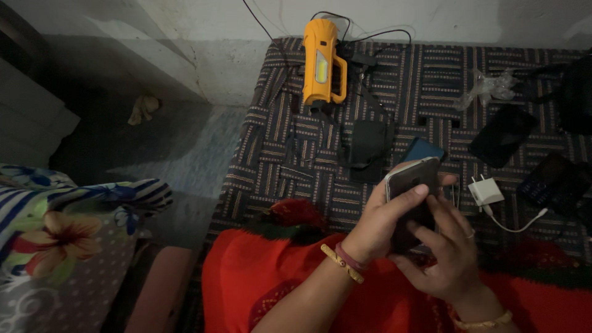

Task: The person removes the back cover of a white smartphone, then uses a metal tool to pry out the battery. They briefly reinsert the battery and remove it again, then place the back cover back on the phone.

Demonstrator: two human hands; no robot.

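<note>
My left hand (pixel 377 223) grips a dark smartphone (pixel 412 185) with a pale rim, thumb lying across its face. My right hand (pixel 445 250) cups the same phone from below and from the right, fingers against its lower half. Both hands hover over my lap, which is covered in red cloth (pixel 271 277). A blue flat object (pixel 423 150) sits just behind the phone on the striped bed cover (pixel 296 160).
A yellow torch (pixel 322 63) with cables lies at the far edge. A black pouch (pixel 367 148), another dark phone (pixel 502 135), a keypad phone (pixel 550 179), a white charger (pixel 486 192) with cable and crumpled clear plastic (pixel 490 86) lie around. A flowered pillow (pixel 61 240) is left.
</note>
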